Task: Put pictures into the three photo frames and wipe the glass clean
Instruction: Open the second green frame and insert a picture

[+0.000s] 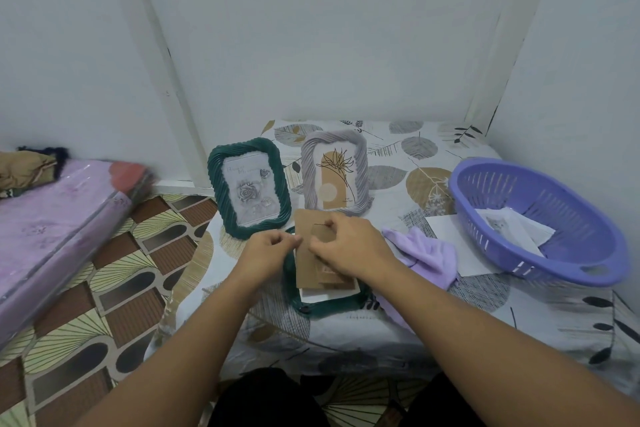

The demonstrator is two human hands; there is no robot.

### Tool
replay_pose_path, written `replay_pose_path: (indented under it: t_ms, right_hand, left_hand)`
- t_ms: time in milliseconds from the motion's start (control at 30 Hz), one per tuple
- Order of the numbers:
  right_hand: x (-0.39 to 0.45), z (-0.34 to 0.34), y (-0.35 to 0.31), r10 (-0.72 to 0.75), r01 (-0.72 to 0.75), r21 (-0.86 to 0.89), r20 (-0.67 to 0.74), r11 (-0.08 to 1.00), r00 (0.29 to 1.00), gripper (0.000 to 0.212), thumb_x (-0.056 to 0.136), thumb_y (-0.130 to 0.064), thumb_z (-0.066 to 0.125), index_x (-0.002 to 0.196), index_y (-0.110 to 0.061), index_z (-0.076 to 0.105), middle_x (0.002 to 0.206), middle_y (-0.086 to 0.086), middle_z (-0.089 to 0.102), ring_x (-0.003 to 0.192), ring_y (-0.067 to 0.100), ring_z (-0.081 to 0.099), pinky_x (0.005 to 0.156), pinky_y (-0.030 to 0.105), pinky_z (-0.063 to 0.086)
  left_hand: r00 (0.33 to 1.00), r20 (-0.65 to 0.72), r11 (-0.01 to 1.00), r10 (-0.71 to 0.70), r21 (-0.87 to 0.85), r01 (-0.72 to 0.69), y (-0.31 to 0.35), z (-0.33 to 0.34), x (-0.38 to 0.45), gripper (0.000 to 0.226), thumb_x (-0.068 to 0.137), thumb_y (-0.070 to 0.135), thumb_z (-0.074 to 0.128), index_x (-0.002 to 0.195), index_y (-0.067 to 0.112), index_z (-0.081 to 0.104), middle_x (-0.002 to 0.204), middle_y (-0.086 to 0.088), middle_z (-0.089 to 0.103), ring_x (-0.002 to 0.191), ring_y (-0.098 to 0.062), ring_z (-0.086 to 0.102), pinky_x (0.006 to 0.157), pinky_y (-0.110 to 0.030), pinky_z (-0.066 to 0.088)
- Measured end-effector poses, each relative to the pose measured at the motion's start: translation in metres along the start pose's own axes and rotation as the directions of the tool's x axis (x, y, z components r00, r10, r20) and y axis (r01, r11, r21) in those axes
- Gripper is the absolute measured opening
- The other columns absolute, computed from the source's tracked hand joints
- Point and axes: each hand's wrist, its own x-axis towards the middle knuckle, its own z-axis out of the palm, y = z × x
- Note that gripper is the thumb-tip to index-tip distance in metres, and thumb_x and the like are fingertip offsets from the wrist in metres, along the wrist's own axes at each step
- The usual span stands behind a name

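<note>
Brown fibreboard forms the backing board (313, 246) of the third frame (325, 303), a dark green frame that lies face down on the bench (485, 302) directly in front of the person. The board sits loose and skewed over the frame's opening, with a white sheet edge showing at its lower side.

The left hand (268, 250) rests at the board's left edge with fingers curled and thumb against fingertips; whether it pinches the board edge or a small tab cannot be determined. The right hand (349, 250) lies over the board's middle, fingers curled at the easel stand; the exact grip is hidden.

Handling assessment:
- The backing board is likely light, thin and stiff, but it creases if bent. Hold it by its edges.
- The frame rim is probably moulded plastic, rigid and ribbed, giving a secure hold at the long sides.
- The glazing underneath is likely fragile and smudges easily. Avoid pressing hard on the board centre.
- The turn buttons on the rim are small; operate them with fingertips.

2 finished frames stand upright behind: a green frame (247, 185) and a grey frame (334, 173), both holding pictures. A lilac cloth (427, 253) lies just right of the work, beside a purple basket (540, 218) containing papers.
</note>
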Motion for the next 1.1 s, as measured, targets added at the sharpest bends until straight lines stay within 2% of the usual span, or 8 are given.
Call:
replay_pose_path:
  t_ms: [100,200,300,433,533,633,800,1100]
  right_hand:
    - [-0.002,-0.002,0.007,0.01,-0.01,0.0,-0.038,1.0,0.999,0.067,0.083,-0.07,0.058,0.135,-0.03,0.047,0.131,0.005,0.047,0.121,0.026,0.047,0.099,0.042,0.045]
    - [-0.004,-0.003,0.012,0.06,-0.051,0.159,-0.05,0.986,0.997,0.088,0.079,-0.073,0.065,0.148,-0.034,0.027,0.133,0.006,0.037,0.124,0.027,0.044,0.105,0.044,0.042]
    - [-0.005,-0.001,0.019,0.103,-0.116,0.527,0.054,0.842,0.993,0.085,0.081,-0.054,0.078,0.147,-0.033,0.029,0.13,-0.003,0.058,0.113,0.015,0.06,0.1,0.04,0.052]
    - [0.001,0.002,0.034,0.134,-0.157,0.772,0.094,0.616,0.986,0.078,0.077,-0.033,0.085,0.142,-0.027,0.044,0.116,-0.002,0.072,0.104,0.019,0.072,0.093,0.05,0.058]
    - [0.003,-0.007,0.05,0.141,-0.123,0.759,0.041,0.639,0.989,0.061,0.081,-0.026,0.083,0.134,-0.024,0.052,0.111,0.0,0.074,0.1,0.019,0.073,0.091,0.047,0.059]
    - [0.004,-0.019,0.07,0.158,-0.12,0.695,0.008,0.709,0.987,0.047,0.087,-0.025,0.079,0.127,-0.022,0.055,0.109,-0.001,0.075,0.097,0.017,0.073,0.088,0.042,0.06]
    - [-0.003,-0.027,0.094,0.188,-0.157,0.66,0.024,0.735,0.982,0.037,0.09,-0.023,0.076,0.121,-0.023,0.056,0.106,-0.003,0.073,0.099,0.02,0.072,0.088,0.044,0.059]
    - [-0.004,-0.02,0.115,0.24,-0.225,0.509,0.038,0.83,0.97,0.039,0.088,-0.032,0.078,0.12,-0.025,0.058,0.11,-0.005,0.073,0.101,0.018,0.069,0.094,0.043,0.055]
  left_hand:
    - [0.998,-0.003,0.993,-0.06,-0.097,0.059,0.01,0.003,-0.001,0.026,0.099,0.03,0.063,0.092,0.008,0.075,0.097,-0.015,0.075,0.088,-0.017,0.059,0.068,-0.025,0.04]
    - [0.996,0.001,0.986,-0.094,-0.138,0.093,0.017,0.004,-0.001,0.021,0.098,0.029,0.065,0.089,0.012,0.074,0.085,0.002,0.071,0.087,-0.013,0.054,0.087,-0.034,0.041]
    - [0.996,0.014,0.988,-0.089,-0.125,0.09,0.019,0.007,-0.002,0.021,0.098,0.031,0.065,0.09,0.014,0.074,0.091,0.005,0.07,0.091,-0.009,0.052,0.097,-0.04,0.037]
    - [0.998,-0.046,0.998,0.044,0.054,-0.042,0.015,0.01,-0.005,0.024,0.101,0.036,0.059,0.095,0.017,0.071,0.096,0.005,0.07,0.089,-0.009,0.058,0.078,-0.035,0.044]
    - [0.967,-0.18,0.921,0.181,0.376,-0.102,-0.002,0.003,0.0,0.015,0.1,0.036,0.057,0.102,0.022,0.063,0.084,0.003,0.067,0.077,-0.016,0.063,0.069,-0.036,0.051]
    - [0.945,-0.249,0.856,0.212,0.513,-0.057,-0.023,-0.003,0.003,0.02,0.098,0.037,0.059,0.112,0.022,0.056,0.082,0.005,0.065,0.076,-0.015,0.061,0.065,-0.034,0.045]
    - [0.942,-0.253,0.843,0.222,0.534,-0.055,-0.04,-0.004,0.007,0.014,0.094,0.041,0.063,0.095,0.03,0.07,0.081,0.012,0.067,0.079,-0.01,0.063,0.069,-0.029,0.049]
    - [0.894,-0.379,0.892,0.237,0.449,-0.046,-0.047,-0.002,0.005,0.015,0.091,0.033,0.065,0.096,0.027,0.078,0.081,0.013,0.069,0.08,-0.01,0.063,0.072,-0.027,0.045]
